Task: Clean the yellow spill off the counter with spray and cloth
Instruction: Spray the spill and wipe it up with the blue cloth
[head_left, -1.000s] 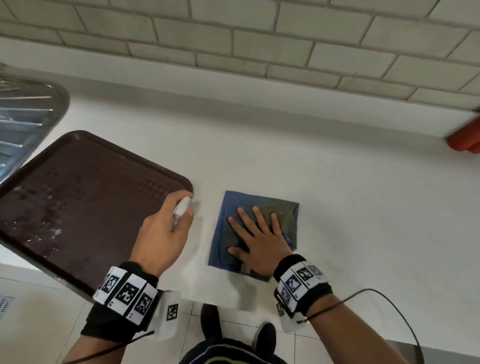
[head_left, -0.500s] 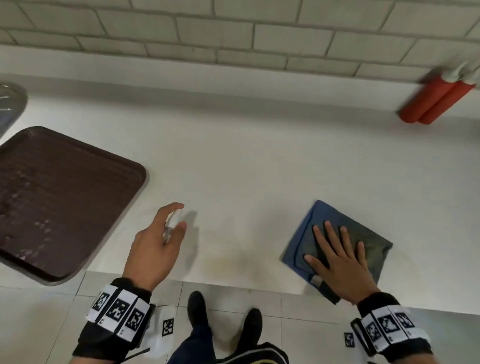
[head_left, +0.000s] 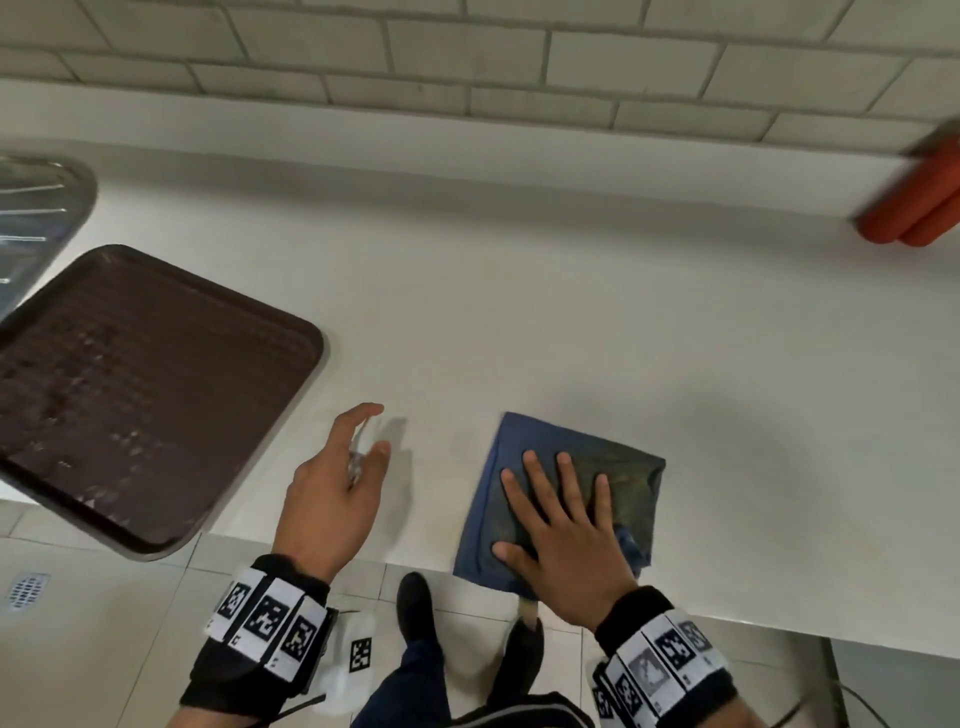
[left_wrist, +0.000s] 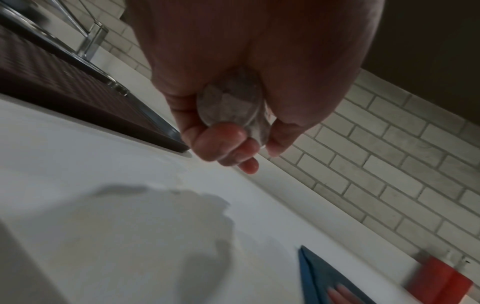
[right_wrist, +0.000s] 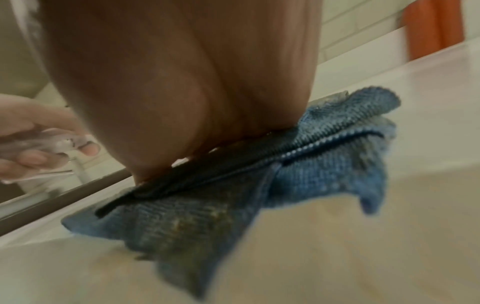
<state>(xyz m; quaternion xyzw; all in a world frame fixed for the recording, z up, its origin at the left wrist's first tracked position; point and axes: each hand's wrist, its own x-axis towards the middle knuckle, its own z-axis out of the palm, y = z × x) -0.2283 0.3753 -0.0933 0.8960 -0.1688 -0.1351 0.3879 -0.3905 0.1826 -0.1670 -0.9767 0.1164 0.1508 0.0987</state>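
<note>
A folded blue cloth (head_left: 618, 467) with yellow-green stains lies at the front edge of the white counter (head_left: 519, 322). My right hand (head_left: 561, 519) presses flat on it, fingers straight and spread. The right wrist view has the cloth (right_wrist: 324, 164) bunched under my palm and hanging over the edge. To the left, my left hand (head_left: 337, 488) grips a small clear spray bottle (head_left: 358, 457) above the counter; its round base (left_wrist: 231, 105) sits between my curled fingers (left_wrist: 221, 142). No yellow spill shows plainly on the counter.
A dark brown tray (head_left: 140, 384) lies at the left, overhanging the counter's front edge. Behind it is a steel draining board (head_left: 36, 218). Two red bottles (head_left: 914, 218) stand at the back right by the tiled wall. My shoes (head_left: 415, 608) are on the floor tiles below.
My right hand has slid the cloth leftward, back toward my left hand, after sweeping it right. The left hand stays put with the spray bottle.
</note>
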